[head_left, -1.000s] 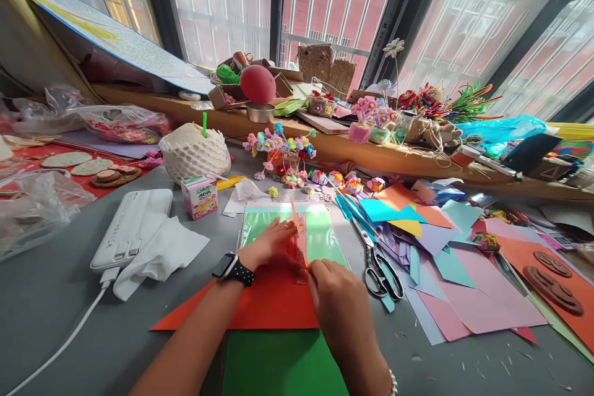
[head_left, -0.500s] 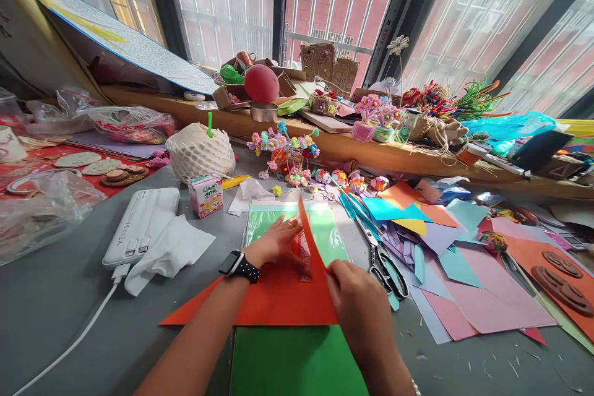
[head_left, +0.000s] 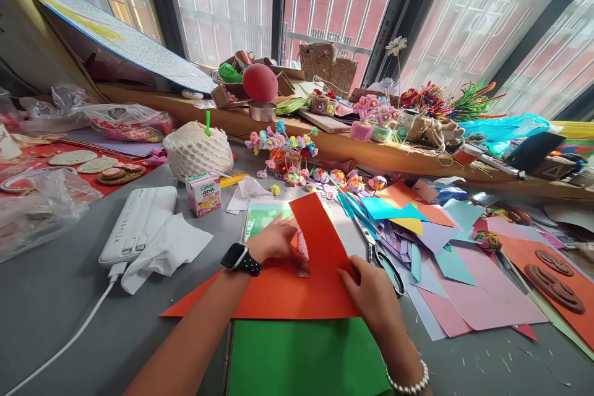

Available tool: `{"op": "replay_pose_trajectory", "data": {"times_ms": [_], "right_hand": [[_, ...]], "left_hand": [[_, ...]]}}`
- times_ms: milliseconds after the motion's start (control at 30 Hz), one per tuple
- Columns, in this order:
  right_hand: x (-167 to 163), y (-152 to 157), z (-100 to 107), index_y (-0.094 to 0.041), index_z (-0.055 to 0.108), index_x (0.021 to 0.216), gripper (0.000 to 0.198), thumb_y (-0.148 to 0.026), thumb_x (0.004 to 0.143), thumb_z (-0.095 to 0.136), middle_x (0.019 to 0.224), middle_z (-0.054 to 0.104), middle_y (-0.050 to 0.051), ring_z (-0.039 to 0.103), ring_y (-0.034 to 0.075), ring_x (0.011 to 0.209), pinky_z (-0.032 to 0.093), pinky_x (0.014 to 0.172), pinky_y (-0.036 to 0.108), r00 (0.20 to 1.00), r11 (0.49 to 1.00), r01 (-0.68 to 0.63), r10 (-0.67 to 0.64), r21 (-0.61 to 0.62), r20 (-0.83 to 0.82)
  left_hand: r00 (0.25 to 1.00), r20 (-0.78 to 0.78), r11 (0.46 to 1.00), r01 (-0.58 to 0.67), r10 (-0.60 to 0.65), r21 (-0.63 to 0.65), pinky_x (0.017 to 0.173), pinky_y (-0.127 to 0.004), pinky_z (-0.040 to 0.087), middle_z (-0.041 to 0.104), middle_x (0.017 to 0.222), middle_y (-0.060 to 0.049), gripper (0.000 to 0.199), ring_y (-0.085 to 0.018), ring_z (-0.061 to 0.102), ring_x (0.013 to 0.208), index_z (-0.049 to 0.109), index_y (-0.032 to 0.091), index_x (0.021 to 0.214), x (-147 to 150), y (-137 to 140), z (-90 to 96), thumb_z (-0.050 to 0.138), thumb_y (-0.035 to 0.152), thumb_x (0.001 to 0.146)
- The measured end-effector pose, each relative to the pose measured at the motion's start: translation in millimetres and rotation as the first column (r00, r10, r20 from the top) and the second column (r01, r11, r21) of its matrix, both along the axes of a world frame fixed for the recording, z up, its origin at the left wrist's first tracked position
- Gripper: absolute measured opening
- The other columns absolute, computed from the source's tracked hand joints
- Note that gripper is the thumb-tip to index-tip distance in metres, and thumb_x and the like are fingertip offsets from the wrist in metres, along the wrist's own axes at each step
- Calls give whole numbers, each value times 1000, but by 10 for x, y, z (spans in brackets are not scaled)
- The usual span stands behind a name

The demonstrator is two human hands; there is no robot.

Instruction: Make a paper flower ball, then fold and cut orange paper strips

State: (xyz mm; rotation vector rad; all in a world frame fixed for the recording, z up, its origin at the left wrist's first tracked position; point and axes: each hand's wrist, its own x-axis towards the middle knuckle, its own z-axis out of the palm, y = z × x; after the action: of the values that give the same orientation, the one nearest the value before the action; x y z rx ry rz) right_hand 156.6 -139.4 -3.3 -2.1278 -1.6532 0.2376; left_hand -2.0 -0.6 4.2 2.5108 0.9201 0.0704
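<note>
Grey table's a craft-scrap mess, but the orange paper sheet (head_left: 320, 241) sits dead centre over a green sheet (head_left: 301, 356). Left hand (head_left: 273, 240) presses flat on it; right hand (head_left: 371, 297) pinches the lifted flap, scissors (head_left: 383, 260) just beside. I'd line up edges before creasing.

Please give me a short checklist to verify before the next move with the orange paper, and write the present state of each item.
1. Left hand presses on the orange paper: ok.
2. Right hand holds the paper's right part: ok.
3. Ruler under the left hand lies along the lifted flap: cannot tell, mostly hidden.
4. Scissors lie apart from both hands: ok.
5. Green sheet lies flat below the orange paper: ok.
</note>
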Motion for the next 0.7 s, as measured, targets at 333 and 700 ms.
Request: {"op": "replay_pose_trajectory", "data": {"times_ms": [333, 700], "right_hand": [[86, 97, -232, -15, 58, 80, 25, -36, 75, 47, 72, 64, 6, 57, 18, 62, 40, 53, 25, 902, 995, 88, -64, 37, -427], [99, 100, -267, -16, 57, 82, 27, -40, 73, 48, 79, 66, 9, 60, 22, 69, 42, 57, 29, 875, 995, 95, -65, 39, -480]], "left_hand": [[998, -67, 999, 19, -15, 49, 104, -45, -1, 25, 139, -9, 84, -26, 7, 130, 30, 18, 128, -78, -80, -60, 58, 57, 59], [999, -22, 997, 48, -49, -57, 105, -44, 3, 17, 141, -7, 91, -25, 8, 130, 22, 23, 133, -192, -576, -101, 54, 64, 58]]}}
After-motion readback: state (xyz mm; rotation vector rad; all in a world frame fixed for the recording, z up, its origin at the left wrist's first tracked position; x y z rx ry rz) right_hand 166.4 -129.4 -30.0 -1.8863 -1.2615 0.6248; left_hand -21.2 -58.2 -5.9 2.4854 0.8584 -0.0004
